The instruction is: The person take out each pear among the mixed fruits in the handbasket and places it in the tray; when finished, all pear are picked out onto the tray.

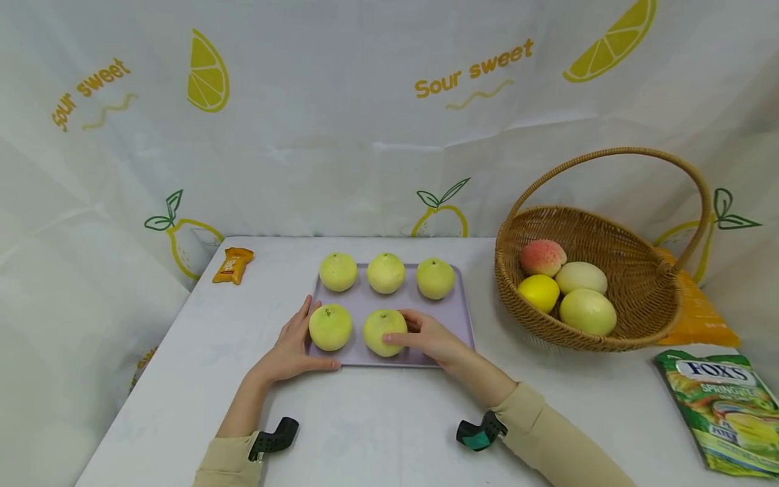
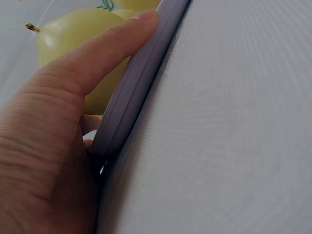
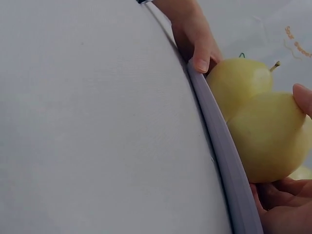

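Observation:
On a lilac tray point(image 1: 402, 306) sit several round, pale yellow-green pears with short stems, three at the back and two in front. My right hand point(image 1: 433, 338) holds the front right pear point(image 1: 380, 333), thumb on its near side and fingers behind it. The left wrist view shows my left hand point(image 2: 53, 117) holding the tray's front left corner, its thumb lying on the purple rim point(image 2: 134, 83). Beside that hand sits the front left pear point(image 1: 331, 327). In the right wrist view, the held pear point(image 3: 268, 139) is low over the tray; whether it touches the tray is unclear.
A wicker basket point(image 1: 633, 274) with a tall handle stands at right, holding a peach point(image 1: 544, 258), a lemon point(image 1: 539, 293) and two pale fruits. Near it lie an orange bag point(image 1: 702, 318) and a green FOX'S bag point(image 1: 721, 412). An orange packet point(image 1: 233, 265) lies back left.

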`<state>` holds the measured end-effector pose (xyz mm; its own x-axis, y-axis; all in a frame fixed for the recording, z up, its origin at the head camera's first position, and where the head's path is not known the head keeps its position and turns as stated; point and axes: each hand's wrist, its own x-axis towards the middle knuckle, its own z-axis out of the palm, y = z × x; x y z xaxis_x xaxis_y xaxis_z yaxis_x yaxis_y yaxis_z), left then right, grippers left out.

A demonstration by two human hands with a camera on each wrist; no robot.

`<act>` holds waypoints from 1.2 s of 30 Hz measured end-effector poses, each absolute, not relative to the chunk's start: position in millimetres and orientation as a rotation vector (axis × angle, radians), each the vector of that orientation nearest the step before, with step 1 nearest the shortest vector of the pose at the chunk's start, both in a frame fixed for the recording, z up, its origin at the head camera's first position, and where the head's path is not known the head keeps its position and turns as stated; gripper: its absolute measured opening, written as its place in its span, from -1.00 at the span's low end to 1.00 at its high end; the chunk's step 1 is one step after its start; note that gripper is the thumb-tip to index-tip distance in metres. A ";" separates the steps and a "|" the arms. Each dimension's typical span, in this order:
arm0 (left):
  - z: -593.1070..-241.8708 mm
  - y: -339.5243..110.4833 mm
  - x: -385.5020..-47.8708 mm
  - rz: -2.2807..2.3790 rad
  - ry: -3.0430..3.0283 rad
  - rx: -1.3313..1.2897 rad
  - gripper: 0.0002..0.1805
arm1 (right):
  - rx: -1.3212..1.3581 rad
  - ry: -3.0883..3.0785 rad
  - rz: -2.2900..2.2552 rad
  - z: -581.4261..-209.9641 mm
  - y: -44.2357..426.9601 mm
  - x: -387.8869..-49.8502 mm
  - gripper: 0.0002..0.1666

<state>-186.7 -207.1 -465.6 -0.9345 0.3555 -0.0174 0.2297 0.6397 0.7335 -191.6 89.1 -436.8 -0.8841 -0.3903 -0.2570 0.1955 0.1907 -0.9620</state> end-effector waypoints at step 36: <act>-466.9 -206.7 -186.6 1.154 2.705 0.484 0.38 | -0.353 2.026 -1.756 -425.7 117.1 -173.7 -0.28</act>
